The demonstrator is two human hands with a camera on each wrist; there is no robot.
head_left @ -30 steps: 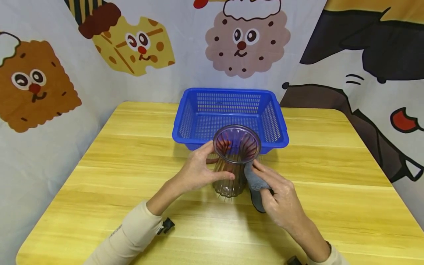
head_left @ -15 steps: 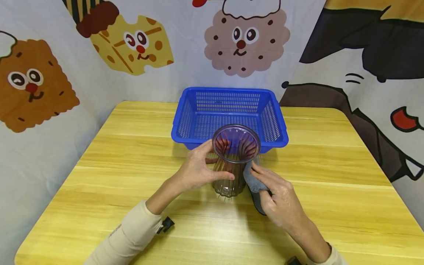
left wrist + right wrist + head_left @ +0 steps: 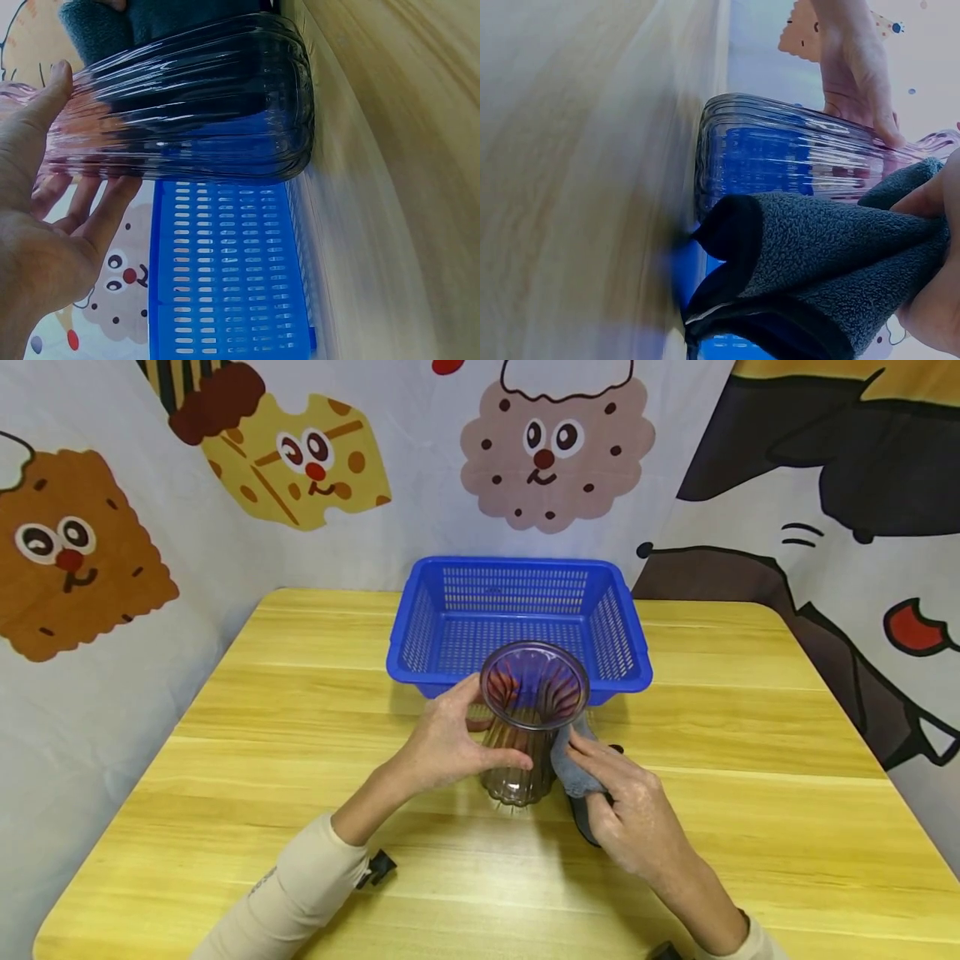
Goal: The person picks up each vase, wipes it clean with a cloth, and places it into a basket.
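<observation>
A ribbed glass vase (image 3: 534,737) with a flared purple-tinted rim stands upright near the middle of the table. My left hand (image 3: 446,747) grips it from the left, thumb across the front and fingers behind. In the left wrist view, the fingers (image 3: 112,206) lie along the side of the vase (image 3: 202,105). On the other side, my right hand (image 3: 637,814) pinches a folded grey cloth (image 3: 576,770) against the glass below the rim. The right wrist view shows the fluffy cloth (image 3: 817,255) with dark edging, its loose end hanging toward the tabletop.
Just behind the vase sits a blue plastic basket (image 3: 397,678) with slotted walls. The light wood table (image 3: 247,727) spreads to both sides. A cloth backdrop (image 3: 427,460) with cartoon prints hangs at the table's back and sides.
Both hands and the vase stay almost in place. The cloth shifts slightly under the right hand, and a bit of its dark edge now shows behind the knuckles.
</observation>
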